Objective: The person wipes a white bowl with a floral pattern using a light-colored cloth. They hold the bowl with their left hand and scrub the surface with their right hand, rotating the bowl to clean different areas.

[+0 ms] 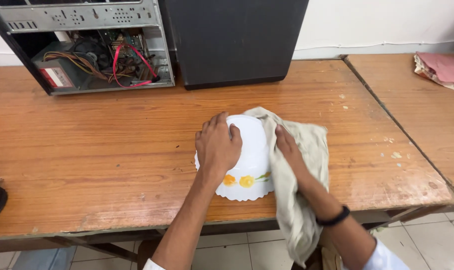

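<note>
Bowl: I see a white bowl [249,160] with a scalloped rim and orange flower prints lying upside down on the wooden table [87,150], near its front edge.
Left hand: my left hand [218,146] lies flat over the bowl's base, fingers spread, likely to pin it down; it grips nothing.
Right hand: my right hand [288,150] presses a beige cloth [297,190] against the bowl's right side; the cloth's tail hangs off the table edge.
Behind the bowl: an open computer case [87,45] with red cables, carrying a small red-and-white label at its left, beside a black panel [232,40].
Right of the bowl: a pink cloth [442,70] on the next table.
</note>
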